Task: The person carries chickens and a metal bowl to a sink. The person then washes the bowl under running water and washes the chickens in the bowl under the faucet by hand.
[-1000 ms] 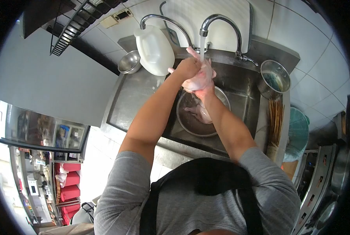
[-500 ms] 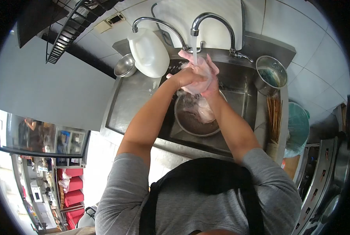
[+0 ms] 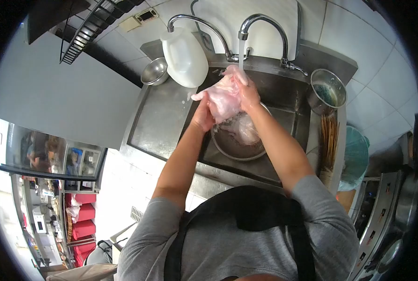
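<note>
A pale pink raw chicken [image 3: 224, 97] is held between both hands above the sink [image 3: 284, 150]. My left hand [image 3: 203, 114] grips its near left side, fingers partly hidden by the meat. Around its right side my right hand [image 3: 249, 96] is closed, close to the stream falling from the right faucet [image 3: 264, 18]. Below the hands stands a metal bowl [image 3: 224, 151] with water and another piece of raw poultry [image 3: 246, 130] in it.
A white plastic jug [image 3: 186, 58] and small metal bowl [image 3: 154, 71] stand left of the sink. A second faucet [image 3: 198, 22] curves above the jug. To the right are a metal pot [image 3: 327, 91], a bundle of thin sticks [image 3: 329, 140] and a green-lined bin [image 3: 354, 157].
The chicken has been turned and moved left, mostly out of the water stream. My left hand has gone from on top of it to its near left side; my right hand has moved up its right side.
</note>
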Tool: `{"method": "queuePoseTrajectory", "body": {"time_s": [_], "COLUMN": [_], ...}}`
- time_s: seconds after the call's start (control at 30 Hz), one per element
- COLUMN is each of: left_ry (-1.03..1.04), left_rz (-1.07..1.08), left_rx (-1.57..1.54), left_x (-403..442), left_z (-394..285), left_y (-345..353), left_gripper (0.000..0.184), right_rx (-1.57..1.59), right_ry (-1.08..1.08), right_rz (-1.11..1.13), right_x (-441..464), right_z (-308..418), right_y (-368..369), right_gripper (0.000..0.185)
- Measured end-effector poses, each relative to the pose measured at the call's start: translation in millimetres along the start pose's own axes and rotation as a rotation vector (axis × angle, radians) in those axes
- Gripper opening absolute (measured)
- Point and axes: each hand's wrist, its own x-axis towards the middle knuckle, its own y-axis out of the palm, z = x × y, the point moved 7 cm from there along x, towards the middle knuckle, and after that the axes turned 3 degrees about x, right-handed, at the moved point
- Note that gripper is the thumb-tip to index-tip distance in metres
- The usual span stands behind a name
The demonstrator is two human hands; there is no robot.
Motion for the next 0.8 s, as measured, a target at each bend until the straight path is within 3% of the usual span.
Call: {"method": "queuePoseTrajectory", "body": {"time_s": [0.07, 0.1, 0.13, 0.2, 0.23, 0.3, 0.37, 0.5, 0.53, 0.63, 0.73, 0.8], "left_ry": [0.081, 0.110, 0.119, 0.196, 0.178, 0.352, 0.360, 0.267, 0.253, 0.249, 0.257, 0.110], "left_rz": [0.072, -0.033, -0.052, -0.034, 0.159, 0.135, 0.222, 0.345, 0.358, 0.275, 0.148, 0.309], "left_rx": [-0.305, -0.361, -0.403, -0.484, -0.687, -0.689, -0.769, -0.734, -0.707, -0.642, -0.460, -0.624], "left_x": [14, 19, 18, 31, 54, 45, 47, 48, 43, 50, 24, 38], "left_z": [16, 25, 27, 35, 52, 39, 45, 39, 32, 25, 2, 11], "left_y": [0, -3, 7, 9, -5, 8, 13, 27, 36, 42, 70, 66], "left_gripper": [0.089, 0.089, 0.087, 0.077, 0.066, 0.058, 0.064, 0.073, 0.073, 0.075, 0.079, 0.083], "right_rx": [-0.337, -0.506, -0.626, -0.888, -1.018, -1.070, -1.068, -0.918, -0.921, -1.090, -0.894, -0.869], "right_ry": [-0.513, -0.770, -0.756, -0.927, -1.012, -1.016, -1.013, -0.820, -0.785, -0.838, -0.579, -0.463], "right_rz": [0.058, 0.090, 0.123, 0.260, 0.332, 0.446, 0.493, 0.646, 0.630, 0.393, 0.417, 0.415], "right_x": [-14, -29, -39, -81, -98, -111, -128, -112, -103, -90, -61, -34], "right_z": [33, 46, 52, 79, 86, 84, 96, 103, 104, 118, 110, 97], "right_y": [16, 25, 32, 50, 58, 58, 63, 48, 43, 38, 38, 30], "right_gripper": [0.013, 0.014, 0.015, 0.013, 0.012, 0.012, 0.010, 0.048, 0.064, 0.061, 0.067, 0.072]}}
